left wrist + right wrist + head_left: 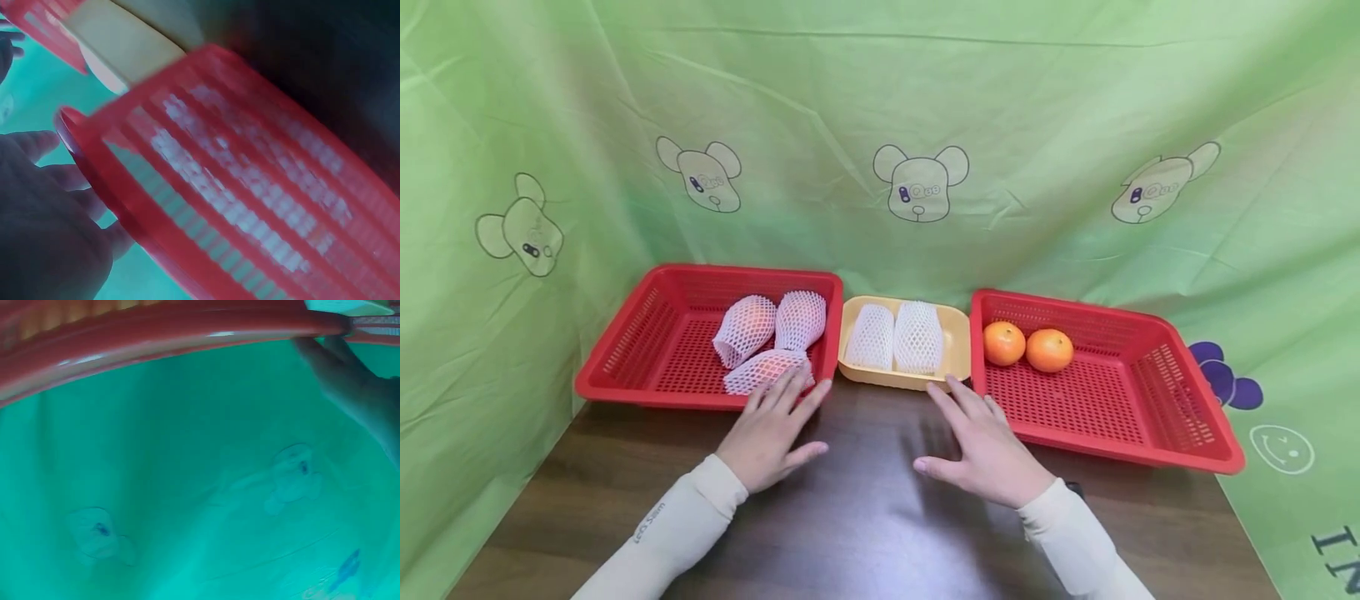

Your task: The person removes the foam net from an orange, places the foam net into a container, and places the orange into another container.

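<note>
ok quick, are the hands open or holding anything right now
Left hand: open, holding nothing, fingers by the left red basket.
Right hand: open, holding nothing, fingertips near the yellow tray.

Bright light fills your head view, glare whitening the table (872,483), a soft shadow beside your right hand (988,454); your wrist views come dimmer, teal-tinted, the left blurred.

Beyond the left grip (767,442), a red basket (745,281), white mesh netting (727,353), netted fruit (757,317) seemingly orange; beyond the right grip (988,454), another red basket (1093,404), orange citrus (1049,350); between them, pale-yellow tray (957,337); beneath, brown desk (880,508).
</note>
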Tool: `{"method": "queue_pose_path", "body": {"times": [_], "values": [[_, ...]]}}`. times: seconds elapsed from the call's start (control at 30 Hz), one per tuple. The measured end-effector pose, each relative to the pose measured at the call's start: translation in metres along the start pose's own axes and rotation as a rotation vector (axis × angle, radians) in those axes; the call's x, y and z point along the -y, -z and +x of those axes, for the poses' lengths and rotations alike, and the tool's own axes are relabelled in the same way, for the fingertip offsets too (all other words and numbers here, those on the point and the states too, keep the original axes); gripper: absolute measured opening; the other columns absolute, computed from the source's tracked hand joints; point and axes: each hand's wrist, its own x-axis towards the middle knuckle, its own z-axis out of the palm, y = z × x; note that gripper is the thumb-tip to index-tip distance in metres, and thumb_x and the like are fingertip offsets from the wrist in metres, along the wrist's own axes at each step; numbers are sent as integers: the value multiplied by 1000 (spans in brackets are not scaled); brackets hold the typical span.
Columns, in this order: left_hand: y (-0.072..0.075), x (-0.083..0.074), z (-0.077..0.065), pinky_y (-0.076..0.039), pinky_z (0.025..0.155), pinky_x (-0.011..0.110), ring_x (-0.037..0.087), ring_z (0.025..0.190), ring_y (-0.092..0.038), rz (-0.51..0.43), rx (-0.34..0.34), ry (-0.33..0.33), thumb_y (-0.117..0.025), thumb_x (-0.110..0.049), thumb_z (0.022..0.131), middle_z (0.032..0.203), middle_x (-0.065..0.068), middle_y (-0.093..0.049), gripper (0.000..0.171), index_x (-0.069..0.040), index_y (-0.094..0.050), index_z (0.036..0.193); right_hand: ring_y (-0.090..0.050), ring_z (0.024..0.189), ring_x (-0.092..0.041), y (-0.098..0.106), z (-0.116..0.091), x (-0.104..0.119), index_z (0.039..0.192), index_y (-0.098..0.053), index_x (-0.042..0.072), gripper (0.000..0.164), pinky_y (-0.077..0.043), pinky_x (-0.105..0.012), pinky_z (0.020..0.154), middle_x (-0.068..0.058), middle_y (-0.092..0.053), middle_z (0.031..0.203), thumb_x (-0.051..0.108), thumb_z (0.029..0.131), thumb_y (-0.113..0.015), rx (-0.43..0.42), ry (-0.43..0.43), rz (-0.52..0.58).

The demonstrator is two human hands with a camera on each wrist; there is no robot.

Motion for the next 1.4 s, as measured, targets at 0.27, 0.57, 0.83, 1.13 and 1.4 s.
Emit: {"method": "queue_pose_path", "body": {"times": [0.27,0.57,0.83,1.13,1.4], "values": [[9,34,-5,-21,112,68,43,147,-23,18,29,107,-71,-55,87,160,24,-27,89,-9,-37,156,-36,141,-42,-15,27,19,155,-40,10,95,-19,-67,112,-24,-36,155,58,81,-76,-49,39,-68],[30,73,-11,-20,110,69,49,143,-27,-33,47,183,-67,-51,93,157,30,-29,82,-4,-38,154,-30,146,-37,-33,64,56,157,-37,12,91,-19,-59,116,-21,-30,160,61,87,-69,83,30,37],[59,109,0,-20,109,70,53,142,-24,-24,99,266,-63,-49,96,158,35,-22,82,2,-35,153,-28,147,-35,-63,106,91,157,-32,5,96,-26,-55,115,-21,-28,161,66,90,-62,102,-6,8],[75,138,24,-21,108,71,53,143,-24,-3,177,314,-57,-52,99,157,36,-21,83,2,-29,156,-31,145,-41,-84,129,109,157,-26,-2,101,-35,-52,111,-22,-20,164,72,92,-50,119,-125,-158],[87,152,55,-22,108,73,52,143,-23,-49,252,379,-56,-46,101,155,36,-26,81,5,-26,155,-30,146,-40,-92,140,106,159,-23,-1,107,-34,-54,112,-20,-18,165,76,89,-48,73,-183,-174]]}}
